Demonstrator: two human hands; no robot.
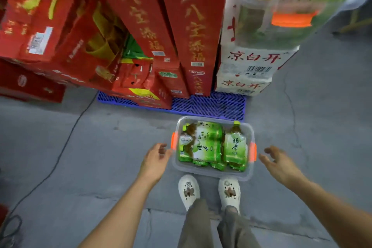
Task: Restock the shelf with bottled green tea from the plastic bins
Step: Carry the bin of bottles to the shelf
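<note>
A clear plastic bin with orange side latches stands on the concrete floor just in front of my feet. Several bottles of green tea with green labels lie inside it. My left hand hovers by the bin's left latch, fingers loosely spread, holding nothing. My right hand is a little off the bin's right latch, also spread and empty. A second clear bin of green tea bottles sits high at the upper right, on top of white cartons.
Red gift cartons are stacked on a blue plastic pallet behind the bin. White water cartons stand at the pallet's right end. A black cable runs across the floor on the left. My white shoes touch the bin's near edge.
</note>
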